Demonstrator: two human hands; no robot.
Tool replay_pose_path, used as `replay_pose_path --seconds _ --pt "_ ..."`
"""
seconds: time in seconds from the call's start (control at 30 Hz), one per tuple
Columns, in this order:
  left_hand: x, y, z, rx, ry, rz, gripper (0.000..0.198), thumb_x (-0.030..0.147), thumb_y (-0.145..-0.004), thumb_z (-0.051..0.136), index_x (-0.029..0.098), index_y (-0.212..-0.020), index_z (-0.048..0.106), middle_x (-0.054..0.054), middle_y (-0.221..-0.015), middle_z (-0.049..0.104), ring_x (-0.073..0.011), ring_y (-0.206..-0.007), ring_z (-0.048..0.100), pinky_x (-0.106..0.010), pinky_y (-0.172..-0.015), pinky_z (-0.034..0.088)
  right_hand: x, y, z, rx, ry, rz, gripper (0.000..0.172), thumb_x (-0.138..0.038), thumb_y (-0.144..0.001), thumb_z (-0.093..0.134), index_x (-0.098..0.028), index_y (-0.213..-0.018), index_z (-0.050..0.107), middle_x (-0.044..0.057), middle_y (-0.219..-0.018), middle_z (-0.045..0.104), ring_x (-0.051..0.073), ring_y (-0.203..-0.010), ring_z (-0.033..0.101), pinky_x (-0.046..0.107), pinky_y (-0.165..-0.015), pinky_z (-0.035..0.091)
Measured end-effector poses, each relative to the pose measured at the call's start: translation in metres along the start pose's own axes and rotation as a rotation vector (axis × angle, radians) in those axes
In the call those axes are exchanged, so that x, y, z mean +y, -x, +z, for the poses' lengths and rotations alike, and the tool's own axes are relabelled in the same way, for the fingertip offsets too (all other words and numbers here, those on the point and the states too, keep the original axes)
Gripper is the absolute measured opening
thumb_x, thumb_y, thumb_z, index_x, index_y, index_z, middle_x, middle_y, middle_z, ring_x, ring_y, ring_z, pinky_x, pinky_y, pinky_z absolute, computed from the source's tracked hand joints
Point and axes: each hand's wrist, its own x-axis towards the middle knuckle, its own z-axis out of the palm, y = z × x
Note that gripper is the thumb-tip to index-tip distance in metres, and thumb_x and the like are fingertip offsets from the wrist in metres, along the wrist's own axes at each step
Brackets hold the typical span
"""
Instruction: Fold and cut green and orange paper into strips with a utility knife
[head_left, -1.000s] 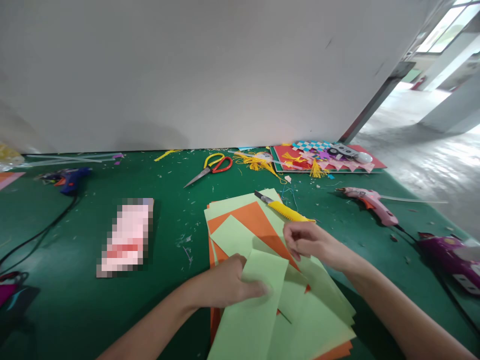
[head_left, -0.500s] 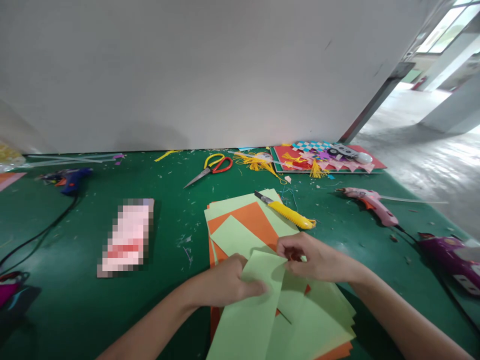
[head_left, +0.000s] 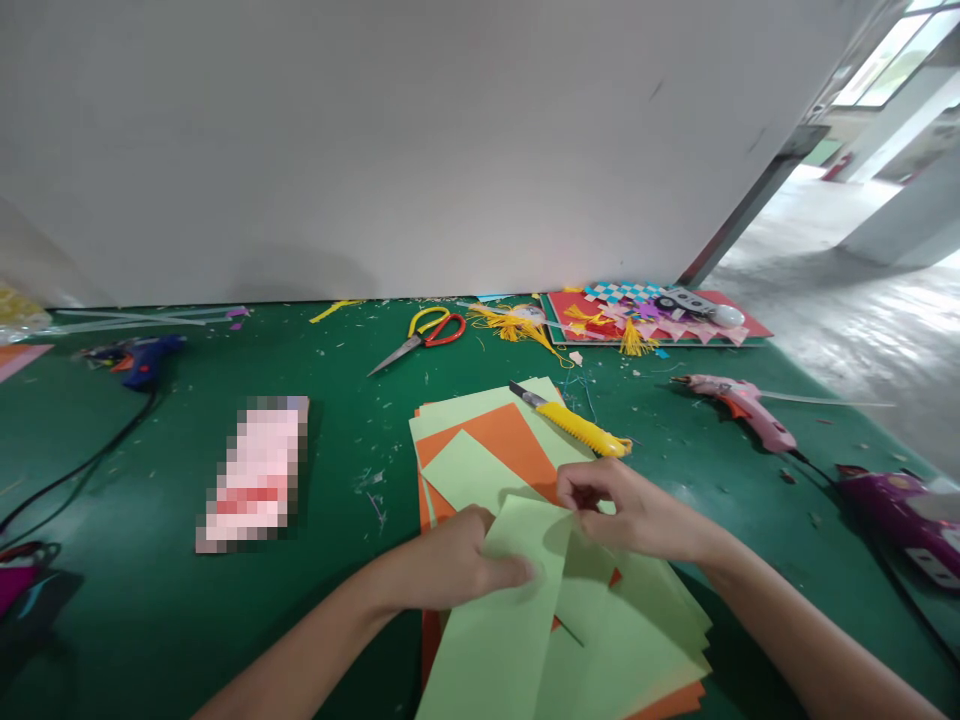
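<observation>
A folded light green paper strip (head_left: 517, 620) is pinched in my left hand (head_left: 469, 560), the thumb lying across its face. My right hand (head_left: 626, 508) has thumb and forefinger closed at the strip's upper right corner. Under both hands lies a stack of light green and orange paper (head_left: 491, 430), its sheets turned at different angles. A yellow utility knife (head_left: 577, 425) rests on the stack's upper right part, blade out and pointing up-left. Parts of the lower sheets are hidden by the strip and my hands.
Scissors (head_left: 424, 340) lie behind the stack. A pink glue gun (head_left: 742, 405) and a purple tool (head_left: 900, 515) are at right, a blue glue gun (head_left: 146, 360) at far left. Decorations top a red board (head_left: 754, 325). A blurred-out pink item (head_left: 255, 475) lies left; a grey wall (head_left: 375, 150) stands behind.
My right fingers have shifted very slightly up and right at the strip's corner, and the strip's top edge has risen a little. The other things stay in place.
</observation>
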Motion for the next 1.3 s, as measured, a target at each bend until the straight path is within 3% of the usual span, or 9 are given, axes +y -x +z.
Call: replay_pose_path --seconds 0.17,0.4,0.53,0.77,0.93,1.1,1.3 --pt "-0.001 -0.001 0.002 0.054 0.095 -0.014 0.042 0.042 -0.077 0.066 0.016 -0.111 0.064 -0.009 -0.106 0.069 -0.0282 -0.096 0.063 -0.035 -0.077 0.049 -0.001 -0.002 -0.004 0.093 -0.182 0.042 0.011 -0.008 -0.071 0.045 -0.019 -0.069 0.046 -0.003 -0.062 0.048 0.01 -0.056 0.045 0.023 -0.051 0.032" --pt "0.006 -0.01 0.009 0.304 0.251 0.206 0.038 0.037 -0.083 0.063 0.021 -0.117 0.062 -0.006 -0.116 0.067 -0.0237 -0.105 0.06 -0.033 -0.089 0.046 0.004 -0.011 0.012 0.085 -0.426 0.105 0.01 -0.024 -0.081 0.051 -0.019 -0.074 0.048 -0.004 -0.057 0.052 0.01 -0.05 0.048 0.021 -0.045 0.03" --pt "0.006 -0.012 0.011 0.351 0.234 0.238 0.035 0.034 -0.084 0.062 0.022 -0.117 0.062 -0.005 -0.123 0.063 -0.0229 -0.107 0.058 -0.032 -0.091 0.045 0.005 -0.014 0.024 0.118 -0.452 0.129 0.01 -0.025 -0.08 0.05 -0.019 -0.072 0.049 -0.003 -0.056 0.054 0.01 -0.049 0.05 0.021 -0.043 0.027" --pt "0.005 -0.006 0.006 0.22 0.209 0.219 0.036 0.042 -0.081 0.063 0.02 -0.11 0.065 -0.006 -0.104 0.07 -0.0236 -0.094 0.062 -0.03 -0.078 0.048 0.003 -0.015 0.028 0.187 -0.525 0.176 0.004 -0.018 -0.067 0.047 -0.02 -0.065 0.046 -0.007 -0.05 0.045 0.009 -0.045 0.044 0.021 -0.044 0.033" --pt "0.008 -0.006 -0.007 0.412 0.091 0.214 0.034 0.047 -0.082 0.059 0.018 -0.096 0.069 -0.005 -0.089 0.068 -0.0211 -0.082 0.059 -0.025 -0.067 0.043 0.004 -0.012 0.024 0.067 -0.511 0.186 0.006 -0.015 -0.064 0.044 -0.02 -0.061 0.043 -0.008 -0.05 0.038 0.007 -0.043 0.039 0.02 -0.042 0.032" --pt "0.009 -0.01 -0.009 0.371 -0.012 0.255 0.029 0.039 -0.083 0.059 0.016 -0.065 0.06 0.003 -0.06 0.048 -0.0106 -0.057 0.039 -0.021 -0.052 0.028 0.004 -0.01 0.027 -0.046 -0.414 0.182 0.008 -0.011 -0.064 0.042 -0.019 -0.062 0.044 -0.007 -0.049 0.042 0.007 -0.044 0.042 0.019 -0.042 0.028" --pt "0.008 -0.011 -0.011 0.412 -0.011 0.253 0.031 0.041 -0.085 0.057 0.016 -0.065 0.056 0.004 -0.06 0.04 -0.0104 -0.058 0.033 -0.022 -0.052 0.025 0.002 -0.012 0.027 -0.053 -0.407 0.186 0.008 -0.011 -0.065 0.042 -0.019 -0.062 0.044 -0.007 -0.048 0.042 0.007 -0.044 0.042 0.019 -0.042 0.028"
